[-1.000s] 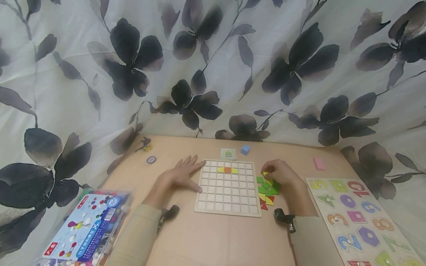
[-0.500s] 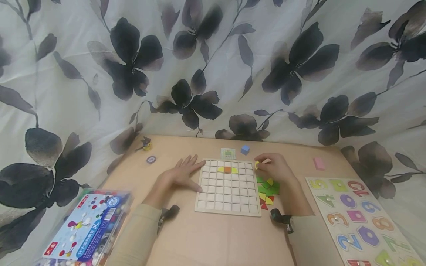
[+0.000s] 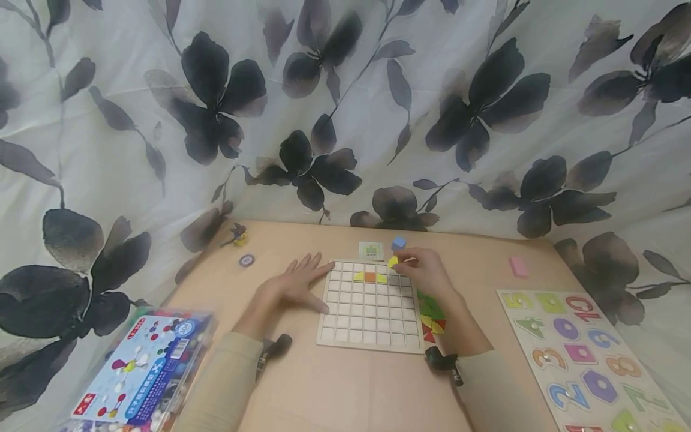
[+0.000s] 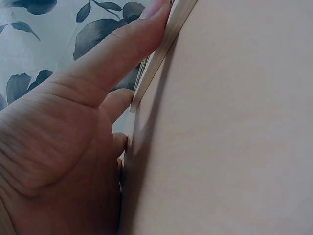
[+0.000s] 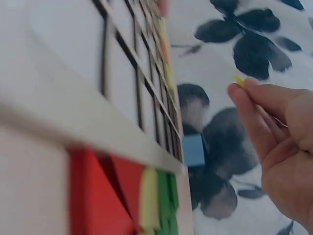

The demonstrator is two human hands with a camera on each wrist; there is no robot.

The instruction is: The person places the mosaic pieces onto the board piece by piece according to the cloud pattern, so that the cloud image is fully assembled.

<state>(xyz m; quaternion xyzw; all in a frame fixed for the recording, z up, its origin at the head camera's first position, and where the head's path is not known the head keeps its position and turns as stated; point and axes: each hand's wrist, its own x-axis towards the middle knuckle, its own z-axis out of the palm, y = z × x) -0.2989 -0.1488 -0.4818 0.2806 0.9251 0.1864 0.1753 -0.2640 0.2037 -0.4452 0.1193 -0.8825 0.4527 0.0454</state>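
Note:
A pale grid board (image 3: 372, 312) lies on the table, with an orange square tile (image 3: 370, 277) between two yellow tiles, one of them a yellow tile (image 3: 381, 278) on the right, in its upper rows. My left hand (image 3: 294, 287) is spread at the board's left edge; in the left wrist view the thumb (image 4: 132, 41) touches that edge. Over the board's upper right, my right hand (image 3: 426, 273) pinches a small yellow tile (image 3: 393, 261) between thumb and fingertips. Green tiles (image 3: 430, 305) and red tiles (image 5: 98, 191) lie in a pile along the right edge, partly hidden by my right forearm.
A small pattern card (image 3: 370, 251) and a blue cube (image 3: 398, 243) are behind the board. A number puzzle (image 3: 580, 354) lies at right, below a pink block (image 3: 518, 267). At left are a molecule-model box (image 3: 140, 366), a round disc (image 3: 246, 260) and a small figure (image 3: 237, 234).
My right hand has lifted the yellow tile from the pile and carried it left over the board's upper right. My left hand has stayed in place.

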